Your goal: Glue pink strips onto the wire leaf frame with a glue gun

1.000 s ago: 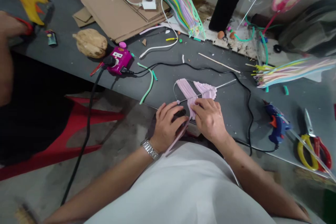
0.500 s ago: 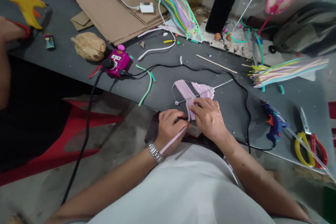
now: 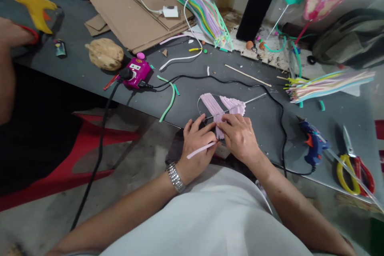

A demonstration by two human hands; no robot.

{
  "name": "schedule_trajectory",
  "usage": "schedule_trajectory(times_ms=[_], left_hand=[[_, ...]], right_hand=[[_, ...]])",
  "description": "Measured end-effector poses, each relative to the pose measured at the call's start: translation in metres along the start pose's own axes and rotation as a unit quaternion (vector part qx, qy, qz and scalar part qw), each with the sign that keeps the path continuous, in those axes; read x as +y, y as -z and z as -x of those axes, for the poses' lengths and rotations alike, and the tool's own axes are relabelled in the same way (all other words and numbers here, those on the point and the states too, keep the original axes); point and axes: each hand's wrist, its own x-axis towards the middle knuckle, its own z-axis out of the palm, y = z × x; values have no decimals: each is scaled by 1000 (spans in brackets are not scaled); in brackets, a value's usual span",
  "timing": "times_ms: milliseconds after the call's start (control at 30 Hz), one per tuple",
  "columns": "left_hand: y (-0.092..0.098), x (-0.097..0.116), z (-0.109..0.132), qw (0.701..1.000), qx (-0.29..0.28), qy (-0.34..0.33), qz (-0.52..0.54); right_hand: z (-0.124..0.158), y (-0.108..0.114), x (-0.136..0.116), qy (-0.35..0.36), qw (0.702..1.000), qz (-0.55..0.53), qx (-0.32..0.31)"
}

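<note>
A looped wire frame (image 3: 198, 106) lies on the grey table, with pale pink strips (image 3: 213, 108) laid across it in two fanned groups. Its straight wire end (image 3: 255, 98) points right. My right hand (image 3: 240, 136) presses down on the strips at the middle of the frame. My left hand (image 3: 196, 140) sits just beside it, and a loose pink strip (image 3: 201, 150) runs through its fingers and out to the lower left. The hands hide the frame's lower part.
Near the table's front edge, right of my hands, lie a blue hot glue gun (image 3: 313, 144) and yellow-and-red scissors (image 3: 354, 172). A black cable (image 3: 279, 116) curves around the work. Cardboard sheets (image 3: 135, 14) and bundled coloured strips (image 3: 204, 12) lie behind. A co-worker's hand (image 3: 15, 34) shows at far left.
The loose pink strip has swung up from pointing steeply down-left to lying nearly level. My left fingers have spread and lifted. My right hand has barely moved.
</note>
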Motion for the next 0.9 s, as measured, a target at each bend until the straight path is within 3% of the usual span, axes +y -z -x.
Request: schedule_trajectory(times_ms=[367,633,900], left_hand=[[8,-4,-7,998,-45,20,29],[4,-5,-3,999,-20,10,29],[6,-6,-7,999,-38,2,17]], right_hand=[[0,1,1,10,1000,9,-5],[1,2,1,5,1000,-2,-7],[1,2,3,6,1000,-15,-6]])
